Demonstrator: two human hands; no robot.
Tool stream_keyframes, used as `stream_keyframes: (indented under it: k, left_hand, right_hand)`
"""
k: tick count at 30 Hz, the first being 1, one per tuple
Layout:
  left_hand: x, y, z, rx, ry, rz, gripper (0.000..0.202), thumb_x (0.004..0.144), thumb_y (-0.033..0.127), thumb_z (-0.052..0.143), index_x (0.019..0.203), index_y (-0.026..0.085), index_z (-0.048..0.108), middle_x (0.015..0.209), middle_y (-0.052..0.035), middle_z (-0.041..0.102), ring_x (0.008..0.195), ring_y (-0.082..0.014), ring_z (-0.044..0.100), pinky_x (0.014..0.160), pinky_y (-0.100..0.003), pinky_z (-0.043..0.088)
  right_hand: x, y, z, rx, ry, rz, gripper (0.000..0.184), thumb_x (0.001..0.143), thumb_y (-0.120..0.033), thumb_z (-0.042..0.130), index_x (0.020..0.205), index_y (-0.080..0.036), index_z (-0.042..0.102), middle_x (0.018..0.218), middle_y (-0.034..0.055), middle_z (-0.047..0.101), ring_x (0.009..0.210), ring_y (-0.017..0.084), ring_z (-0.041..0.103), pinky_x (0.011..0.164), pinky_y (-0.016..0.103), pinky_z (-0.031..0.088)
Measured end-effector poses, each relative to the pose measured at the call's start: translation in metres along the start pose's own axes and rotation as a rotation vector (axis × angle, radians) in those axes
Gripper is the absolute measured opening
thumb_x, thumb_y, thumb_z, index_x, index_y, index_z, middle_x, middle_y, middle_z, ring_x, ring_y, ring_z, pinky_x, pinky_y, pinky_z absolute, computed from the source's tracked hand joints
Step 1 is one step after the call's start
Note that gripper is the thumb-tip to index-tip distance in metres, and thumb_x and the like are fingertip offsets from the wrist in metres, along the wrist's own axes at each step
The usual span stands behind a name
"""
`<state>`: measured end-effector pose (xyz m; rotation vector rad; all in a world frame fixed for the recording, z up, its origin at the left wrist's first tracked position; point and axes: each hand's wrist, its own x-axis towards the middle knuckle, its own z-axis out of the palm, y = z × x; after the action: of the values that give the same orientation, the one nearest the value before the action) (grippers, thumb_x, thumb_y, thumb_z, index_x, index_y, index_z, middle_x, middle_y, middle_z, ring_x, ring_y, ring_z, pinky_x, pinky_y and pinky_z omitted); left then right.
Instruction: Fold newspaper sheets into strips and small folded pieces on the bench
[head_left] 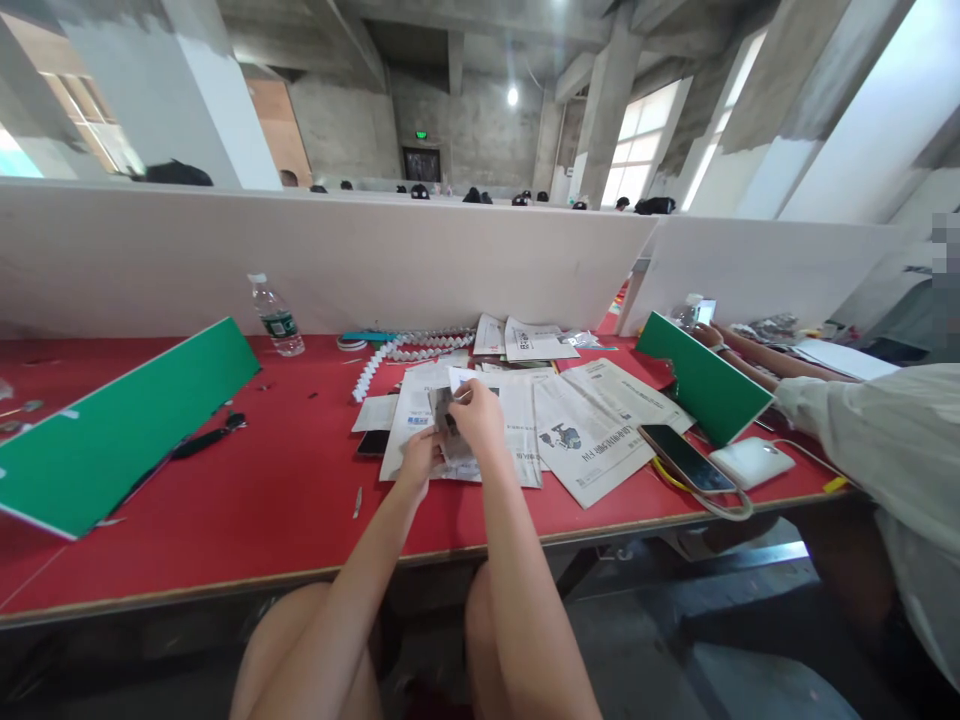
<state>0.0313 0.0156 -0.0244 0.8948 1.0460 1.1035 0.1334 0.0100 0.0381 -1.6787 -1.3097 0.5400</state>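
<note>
Over the newspaper sheets (517, 440) on the red table, my left hand (424, 455) grips the lower left edge of a small grey printed piece of newspaper (453, 447). My right hand (478, 412) is closed in a pinch at the upper part of that piece, its fingertips partly hiding it. A thin pale edge shows by the right fingertips, too small to make out. Beside the left hand, a dark phone (372, 444) lies partly under paper. Behind the sheets stretches a zigzag folded white paper chain (375, 368).
More newspaper (600, 425) lies to the right, near a phone (686, 460) and a white power bank (752, 459) with a cable. Green boards (135, 430) stand at both sides. A water bottle (277, 318) stands at the back left. A co-worker's sleeve (862, 400) is at right.
</note>
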Motion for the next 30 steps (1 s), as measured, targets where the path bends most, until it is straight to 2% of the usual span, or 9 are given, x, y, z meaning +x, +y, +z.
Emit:
stream_keyframes:
  k: [4,8,11,15,18,22,30]
  left_hand:
    - [0.002,0.002,-0.004,-0.027,0.011,0.009,0.025,0.049,0.029,0.066,0.07,0.016,0.06,0.054,0.0014,0.062,0.048,-0.0144,0.057,0.048,-0.023,0.039]
    - [0.0,0.007,-0.001,0.01,0.027,0.038,0.027,0.051,0.032,0.07,0.07,0.016,0.061,0.055,0.0014,0.062,0.055,-0.017,0.059,0.053,-0.025,0.042]
    - [-0.005,0.005,0.007,0.025,-0.006,0.116,0.033,0.052,0.039,0.073,0.074,0.016,0.063,0.061,0.0002,0.065,0.066,-0.0194,0.062,0.061,-0.027,0.045]
    - [-0.012,-0.004,0.017,-0.03,-0.055,0.213,0.042,0.057,0.043,0.072,0.087,0.016,0.065,0.083,-0.0035,0.07,0.087,-0.0218,0.063,0.079,-0.03,0.045]
    - [-0.016,-0.008,0.02,-0.098,-0.08,0.193,0.041,0.062,0.04,0.071,0.094,0.016,0.065,0.092,-0.0053,0.07,0.097,-0.0229,0.061,0.088,-0.033,0.042]
    - [-0.022,-0.005,0.022,-0.219,-0.146,0.123,0.035,0.065,0.034,0.069,0.094,0.016,0.065,0.093,-0.007,0.07,0.101,-0.024,0.061,0.089,-0.035,0.044]
    - [-0.03,0.003,0.024,-0.284,-0.152,0.105,0.025,0.07,0.027,0.066,0.092,0.015,0.067,0.095,-0.007,0.071,0.102,-0.0228,0.062,0.09,-0.032,0.046]
  right_hand:
    - [-0.004,-0.006,0.005,-0.108,-0.046,-0.04,0.021,0.065,-0.012,0.052,0.084,-0.021,0.053,0.074,0.0004,0.059,0.071,0.016,0.053,0.063,0.026,0.035]
    - [-0.011,0.008,-0.001,-0.168,-0.096,-0.107,0.021,0.064,-0.009,0.052,0.082,-0.02,0.052,0.073,0.001,0.057,0.072,0.017,0.052,0.063,0.026,0.034]
    - [-0.018,0.02,-0.007,-0.136,-0.139,-0.119,0.02,0.065,-0.009,0.053,0.082,-0.02,0.051,0.068,-0.001,0.055,0.066,0.015,0.05,0.061,0.025,0.033]
    - [-0.028,0.025,-0.009,-0.056,-0.114,-0.182,0.017,0.066,-0.012,0.053,0.08,-0.021,0.05,0.061,-0.004,0.048,0.061,0.014,0.047,0.058,0.025,0.032]
    - [-0.033,0.027,-0.011,0.081,-0.104,-0.207,0.015,0.067,-0.014,0.052,0.078,-0.021,0.048,0.058,-0.0062,0.044,0.057,0.013,0.045,0.056,0.024,0.032]
    - [-0.037,0.031,-0.017,0.237,-0.17,-0.245,0.016,0.066,-0.014,0.05,0.08,-0.021,0.049,0.057,-0.0072,0.044,0.054,0.012,0.045,0.054,0.023,0.033]
    - [-0.041,0.034,-0.014,0.293,-0.169,-0.279,0.019,0.067,-0.014,0.049,0.084,-0.021,0.05,0.061,-0.0066,0.047,0.057,0.012,0.047,0.055,0.023,0.035]
